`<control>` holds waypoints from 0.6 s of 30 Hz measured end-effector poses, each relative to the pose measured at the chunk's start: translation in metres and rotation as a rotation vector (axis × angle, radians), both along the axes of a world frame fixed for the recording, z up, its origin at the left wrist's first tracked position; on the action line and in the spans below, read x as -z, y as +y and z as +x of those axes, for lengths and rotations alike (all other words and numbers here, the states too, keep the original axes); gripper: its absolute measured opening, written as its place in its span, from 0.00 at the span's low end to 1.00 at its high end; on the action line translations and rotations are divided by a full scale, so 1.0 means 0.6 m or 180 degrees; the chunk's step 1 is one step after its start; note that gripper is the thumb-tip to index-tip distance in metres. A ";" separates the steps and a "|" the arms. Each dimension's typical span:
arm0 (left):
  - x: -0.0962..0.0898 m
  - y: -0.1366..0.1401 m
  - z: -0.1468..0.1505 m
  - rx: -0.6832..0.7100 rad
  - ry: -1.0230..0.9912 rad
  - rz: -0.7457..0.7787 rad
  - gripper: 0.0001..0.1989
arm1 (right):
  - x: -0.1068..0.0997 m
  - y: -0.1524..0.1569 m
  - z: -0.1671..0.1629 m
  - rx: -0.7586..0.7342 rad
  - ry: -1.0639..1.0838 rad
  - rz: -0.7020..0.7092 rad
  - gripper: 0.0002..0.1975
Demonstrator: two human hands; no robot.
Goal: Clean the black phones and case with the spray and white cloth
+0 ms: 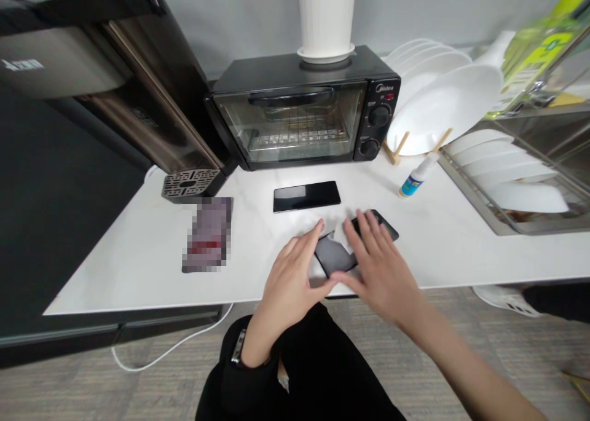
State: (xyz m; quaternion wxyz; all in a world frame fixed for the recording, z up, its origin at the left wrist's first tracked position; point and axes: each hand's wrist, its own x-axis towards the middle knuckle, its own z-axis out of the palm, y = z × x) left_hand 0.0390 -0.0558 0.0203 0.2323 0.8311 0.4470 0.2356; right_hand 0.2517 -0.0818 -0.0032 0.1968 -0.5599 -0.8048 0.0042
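Head view — left hand point(290, 276) pinning the phone point(332, 257), right hand point(385, 270) loosely flat over a white wipe point(341, 235) — looks mid-wipe, not finished.

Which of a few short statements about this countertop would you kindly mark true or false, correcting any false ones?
1. The bare right hand covers part of a dark rectangular phone. True.
2. A crumpled white wipe shows beside the right hand's fingers. True.
3. The tall white cylindrical pot is inside the black boxy toaster oven. False: it is on top.
4. A second flat black phone lies nearer the toaster oven than the first. True.
5. The dark wristwatch is on the right wrist. False: it is on the left wrist.
6. The small white blue-labelled bottle is left of the right hand. False: it is to its right.
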 end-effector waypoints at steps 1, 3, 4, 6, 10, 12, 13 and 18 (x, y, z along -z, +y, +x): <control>0.000 0.000 -0.001 0.0011 -0.0006 -0.0002 0.52 | -0.004 -0.010 -0.016 -0.0305 -0.0013 -0.0060 0.50; 0.000 0.000 -0.002 0.0021 -0.0005 -0.0018 0.51 | -0.009 -0.019 -0.031 -0.0779 -0.0071 -0.0175 0.48; 0.000 0.000 -0.002 0.0019 0.0002 -0.0031 0.51 | -0.010 -0.017 -0.027 -0.0831 -0.0098 -0.0203 0.46; -0.001 0.000 -0.001 0.0001 0.0015 -0.0052 0.51 | -0.007 0.000 -0.001 -0.0522 -0.0131 -0.0162 0.43; -0.001 0.000 0.003 -0.0025 0.0055 -0.0045 0.52 | 0.003 0.034 0.039 0.0478 -0.0048 0.0018 0.47; 0.000 0.000 0.003 -0.0024 0.0046 -0.0028 0.52 | 0.000 0.026 0.019 0.0274 0.0008 -0.0014 0.50; 0.000 0.000 0.002 -0.0016 0.0037 -0.0020 0.52 | -0.003 0.017 0.002 -0.0021 0.0027 -0.0081 0.51; 0.002 0.001 -0.002 0.0022 0.0033 -0.0012 0.52 | -0.012 -0.008 -0.032 -0.0821 -0.0060 -0.0250 0.43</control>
